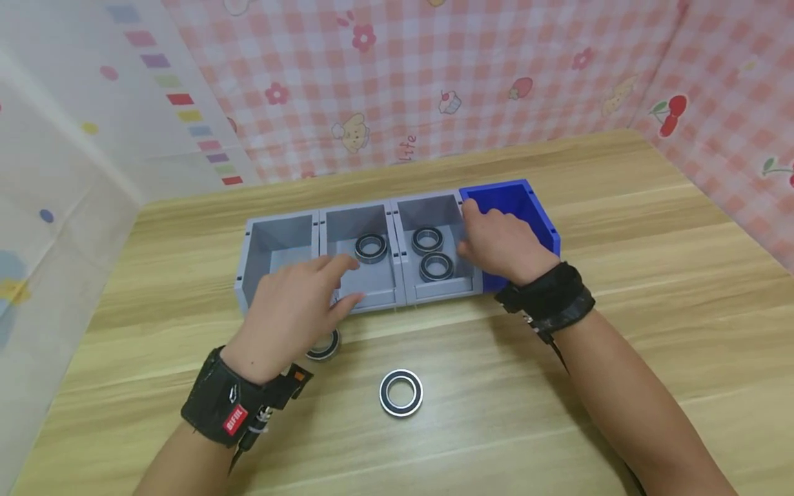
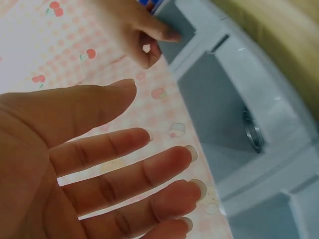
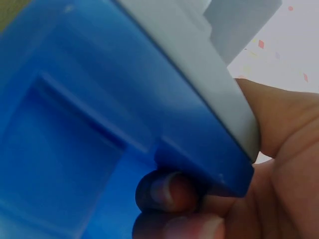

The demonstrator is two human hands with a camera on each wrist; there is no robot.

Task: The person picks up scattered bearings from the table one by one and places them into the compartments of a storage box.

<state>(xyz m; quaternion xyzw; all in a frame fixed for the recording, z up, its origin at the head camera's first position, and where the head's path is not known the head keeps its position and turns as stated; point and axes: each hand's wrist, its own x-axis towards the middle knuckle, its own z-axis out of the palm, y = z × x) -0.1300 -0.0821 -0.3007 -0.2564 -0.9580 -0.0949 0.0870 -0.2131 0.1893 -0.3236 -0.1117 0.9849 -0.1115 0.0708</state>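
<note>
My right hand [image 1: 509, 244] grips the adjoining walls of the blue bin [image 1: 546, 220] and the grey bin [image 1: 428, 207] beside it. In the right wrist view its fingers curl over the blue wall [image 3: 109, 74], with the thumb on the grey side. Over the front of the left and middle grey bins, my left hand [image 1: 291, 317] hovers with fingers apart and holds nothing. One ball bearing [image 1: 371, 260] lies in the middle grey bin [image 1: 353, 219]. Two more bearings [image 1: 424, 267] lie in the grey bin next to the blue one.
The bins stand joined in a row on the wooden table [image 1: 651, 275]. In front of them lies a bearing [image 1: 386, 393]; another bearing [image 1: 335, 343] is partly hidden by my left hand. The leftmost grey bin [image 1: 282, 227] ends the row. A checked cloth [image 1: 496, 55] hangs behind.
</note>
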